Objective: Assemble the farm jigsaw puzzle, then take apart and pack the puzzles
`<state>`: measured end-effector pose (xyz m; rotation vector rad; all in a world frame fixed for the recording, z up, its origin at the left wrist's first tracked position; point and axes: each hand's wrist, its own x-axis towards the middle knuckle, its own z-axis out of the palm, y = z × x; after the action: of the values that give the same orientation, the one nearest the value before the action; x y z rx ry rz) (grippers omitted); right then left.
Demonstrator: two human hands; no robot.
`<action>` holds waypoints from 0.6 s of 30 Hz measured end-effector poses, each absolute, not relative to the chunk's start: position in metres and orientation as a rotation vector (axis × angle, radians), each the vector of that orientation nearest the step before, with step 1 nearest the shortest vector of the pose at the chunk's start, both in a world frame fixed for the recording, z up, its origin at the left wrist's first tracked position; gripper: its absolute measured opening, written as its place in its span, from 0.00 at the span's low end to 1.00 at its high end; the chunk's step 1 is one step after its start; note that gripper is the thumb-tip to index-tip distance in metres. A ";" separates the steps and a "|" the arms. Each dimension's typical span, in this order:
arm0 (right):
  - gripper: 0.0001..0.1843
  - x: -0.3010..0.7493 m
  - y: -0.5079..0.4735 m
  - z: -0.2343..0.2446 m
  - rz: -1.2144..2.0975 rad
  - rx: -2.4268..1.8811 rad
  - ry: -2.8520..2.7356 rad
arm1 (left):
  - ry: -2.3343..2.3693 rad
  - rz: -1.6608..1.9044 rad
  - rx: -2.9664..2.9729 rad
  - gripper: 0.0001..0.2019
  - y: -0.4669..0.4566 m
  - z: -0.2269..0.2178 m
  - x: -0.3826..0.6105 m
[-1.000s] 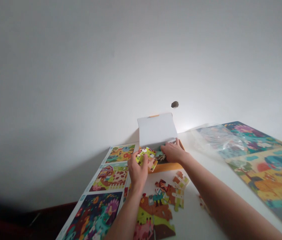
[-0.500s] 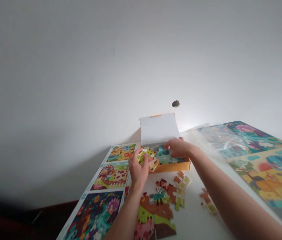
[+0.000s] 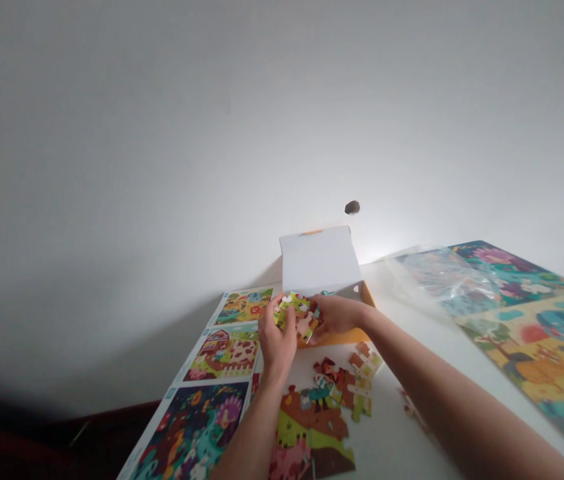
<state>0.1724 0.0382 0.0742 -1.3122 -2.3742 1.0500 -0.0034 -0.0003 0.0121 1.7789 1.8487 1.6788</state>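
In front of the orange box [image 3: 368, 293]: a clutch of puzzle pieces [image 3: 296, 312], up off the counter [image 3: 392, 440] and sitting right between the two hands.
Left hand [image 3: 276, 339]: grip clamped on the pieces' left side, fingers wrapped round them.
Right hand [image 3: 336, 315]: grip closed onto the right edge of the same pieces, fingers curled in.
Below the hands: half-built puzzle [image 3: 315, 420] flat on the counter, picture cards [image 3: 222, 352] just to its left.
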 end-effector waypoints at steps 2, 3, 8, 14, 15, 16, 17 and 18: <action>0.31 0.172 0.041 0.070 1.196 -1.348 -2.161 | 1.850 1.711 1.729 0.17 0.001 0.011 -0.003; 0.29 0.170 0.042 0.069 1.231 -1.369 -2.075 | 1.860 1.726 1.700 0.18 0.001 0.010 -0.002; 0.18 0.159 0.043 0.070 1.222 -1.451 -1.936 | 1.959 1.819 1.581 0.23 0.003 0.005 0.002; 0.14 0.176 0.049 0.076 0.856 -1.703 -1.913 | 2.162 1.636 1.749 0.22 -0.001 0.008 0.004; 0.13 0.182 0.050 0.076 0.751 -1.769 -1.903 | 2.210 1.550 1.803 0.22 -0.002 0.010 0.005; 0.14 0.187 0.051 0.076 0.652 -1.829 -1.895 | 2.257 1.459 1.847 0.22 -0.004 0.013 0.006; 0.14 0.191 0.051 0.075 0.571 -1.880 -1.893 | 2.300 1.371 1.877 0.21 -0.006 0.015 0.007; 0.15 0.193 0.051 0.073 0.515 -1.917 -1.902 | 2.340 1.295 1.896 0.20 -0.007 0.017 0.008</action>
<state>0.1928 0.0511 0.0731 -1.9166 -1.9023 0.5150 0.0080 -0.0074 0.0168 1.8956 2.3404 1.2948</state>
